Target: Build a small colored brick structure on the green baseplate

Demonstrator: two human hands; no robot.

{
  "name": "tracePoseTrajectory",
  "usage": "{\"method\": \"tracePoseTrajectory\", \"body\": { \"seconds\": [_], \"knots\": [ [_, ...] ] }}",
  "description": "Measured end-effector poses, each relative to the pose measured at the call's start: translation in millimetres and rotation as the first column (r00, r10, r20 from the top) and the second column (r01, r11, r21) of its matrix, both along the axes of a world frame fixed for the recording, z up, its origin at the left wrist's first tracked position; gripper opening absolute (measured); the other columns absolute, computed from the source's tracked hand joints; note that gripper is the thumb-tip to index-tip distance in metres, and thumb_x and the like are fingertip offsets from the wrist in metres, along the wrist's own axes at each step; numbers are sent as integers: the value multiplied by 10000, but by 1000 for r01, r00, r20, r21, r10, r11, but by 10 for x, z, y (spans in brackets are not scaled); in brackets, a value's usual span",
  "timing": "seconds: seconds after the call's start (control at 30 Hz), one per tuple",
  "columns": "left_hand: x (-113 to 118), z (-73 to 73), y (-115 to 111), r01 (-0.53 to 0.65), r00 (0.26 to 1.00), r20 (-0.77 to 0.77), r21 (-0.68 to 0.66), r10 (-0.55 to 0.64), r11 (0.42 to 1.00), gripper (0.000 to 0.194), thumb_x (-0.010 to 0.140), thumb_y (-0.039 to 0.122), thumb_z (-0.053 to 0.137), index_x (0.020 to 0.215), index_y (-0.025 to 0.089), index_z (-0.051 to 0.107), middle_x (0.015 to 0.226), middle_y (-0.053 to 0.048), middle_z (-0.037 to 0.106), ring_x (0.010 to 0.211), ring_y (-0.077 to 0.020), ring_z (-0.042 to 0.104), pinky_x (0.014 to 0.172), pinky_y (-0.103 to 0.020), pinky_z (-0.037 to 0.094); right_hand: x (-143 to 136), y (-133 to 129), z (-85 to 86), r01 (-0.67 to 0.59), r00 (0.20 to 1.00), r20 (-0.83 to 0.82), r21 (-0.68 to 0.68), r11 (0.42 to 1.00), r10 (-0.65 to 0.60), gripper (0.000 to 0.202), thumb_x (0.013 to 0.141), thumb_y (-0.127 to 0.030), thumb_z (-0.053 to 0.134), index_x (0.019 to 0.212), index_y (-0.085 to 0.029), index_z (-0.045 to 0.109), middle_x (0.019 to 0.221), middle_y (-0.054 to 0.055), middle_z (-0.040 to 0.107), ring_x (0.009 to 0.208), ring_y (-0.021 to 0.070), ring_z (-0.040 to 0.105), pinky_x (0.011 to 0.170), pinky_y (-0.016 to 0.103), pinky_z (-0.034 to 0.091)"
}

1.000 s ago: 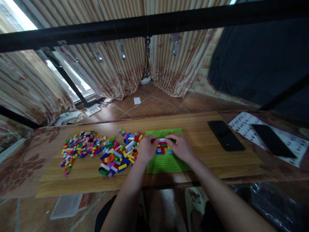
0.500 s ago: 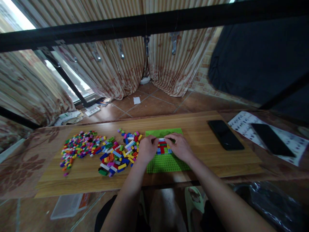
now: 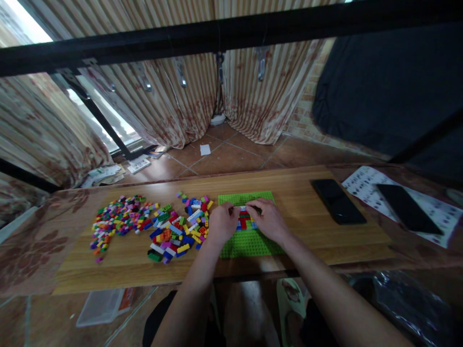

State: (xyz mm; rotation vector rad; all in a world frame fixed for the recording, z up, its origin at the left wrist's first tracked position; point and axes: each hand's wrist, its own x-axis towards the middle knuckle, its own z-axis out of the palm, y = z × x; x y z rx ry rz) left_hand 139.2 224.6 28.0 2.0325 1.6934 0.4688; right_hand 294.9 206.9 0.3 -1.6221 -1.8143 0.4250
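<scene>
A green studded baseplate (image 3: pixel 249 248) lies on the wooden board, with a small patch of red, white, blue and yellow bricks (image 3: pixel 244 220) on its middle. My left hand (image 3: pixel 223 222) is over the patch's left edge, fingers curled and thumb against its far row. From the right, my right hand (image 3: pixel 268 219) reaches the same far row with bent, closed fingers. Whatever sits between the fingertips of either hand is too small and covered to make out.
Left of the baseplate are a pile of larger bricks (image 3: pixel 177 233) and a pile of tiny ones (image 3: pixel 121 217). On the right lie a black phone (image 3: pixel 338 201), a printed sheet (image 3: pixel 365 179) and another dark device (image 3: pixel 408 208).
My left hand has shifted slightly to the right, covering more of the patch's left side. The right hand is almost where it was.
</scene>
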Motion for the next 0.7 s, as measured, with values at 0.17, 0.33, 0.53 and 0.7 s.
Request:
{"method": "tracePoseTrajectory", "body": {
  "seconds": [0.17, 0.33, 0.53, 0.7],
  "knots": [
    [8, 29, -1, 0, 1000, -24, -5, -1, 1000, 280, 898, 293, 457, 819, 165, 693, 717, -56, 682, 624, -137, 576, 578, -228, 342, -21, -6, 1, -11, 1000, 2, -4, 1000, 11, 201, 882, -319, 575, 976, -196, 703, 956, 69, 703, 928, 218, 599, 884, 367, 437],
    [10, 38, 6, -8, 1000, -15, -20, 8, 1000, 268, 893, 277, 465, 830, 166, 700, 734, -60, 692, 641, -141, 588, 588, -228, 355, -31, 7, -12, -22, 1000, -6, -3, 1000, 21, 180, 866, -302, 596, 966, -201, 707, 938, 66, 701, 924, 217, 595, 880, 371, 434],
    [0, 12, 23, -21, 998, 51, -30, 23, 999, 248, 875, 282, 498, 839, 167, 714, 752, -61, 706, 662, -145, 601, 603, -226, 379, -28, 21, -29, -19, 999, -48, -3, 1000, 19, 162, 853, -296, 612, 952, -214, 711, 930, 60, 701, 917, 216, 600, 866, 374, 436],
    [-1, -18, 46, -45, 990, 129, -59, 53, 997, 233, 851, 269, 524, 816, 158, 726, 738, -52, 707, 657, -138, 597, 597, -222, 383, -25, 19, -29, -22, 999, -46, -3, 1000, 22, 164, 854, -297, 609, 954, -216, 711, 942, 63, 702, 922, 217, 600, 862, 376, 438]
  ]
}}
